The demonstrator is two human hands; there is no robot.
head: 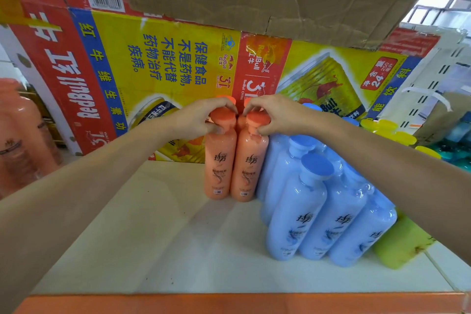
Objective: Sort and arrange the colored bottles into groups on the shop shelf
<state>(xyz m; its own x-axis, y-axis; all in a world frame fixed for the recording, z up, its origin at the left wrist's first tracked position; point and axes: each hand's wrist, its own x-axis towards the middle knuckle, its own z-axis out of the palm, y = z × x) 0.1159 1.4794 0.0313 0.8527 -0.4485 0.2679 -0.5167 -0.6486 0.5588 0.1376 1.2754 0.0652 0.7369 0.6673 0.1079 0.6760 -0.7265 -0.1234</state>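
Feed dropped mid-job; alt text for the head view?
The left hand grips the left orange bottle by its cap, the right hand the right orange bottle, both upright side by side on the shelf. Blue bottles stand against their right, a green bottle beyond, a Red Bull carton behind.

Bottle pair (221,168) upright on shelf (153,237), side by side, touching. Bottle cluster (305,211) just right, against pair. Carton (153,58) behind all.

Place: retail shop, shelf bay.
Shelf: white shelf (165,237) with orange front lip (229,302).
Stock: identical labelled orange bottles (220,168), blue bottles (295,216), green bottle (397,247), grouped by colour.
Backing: flattened drink carton (153,64).
Side: slotted white upright (438,71).
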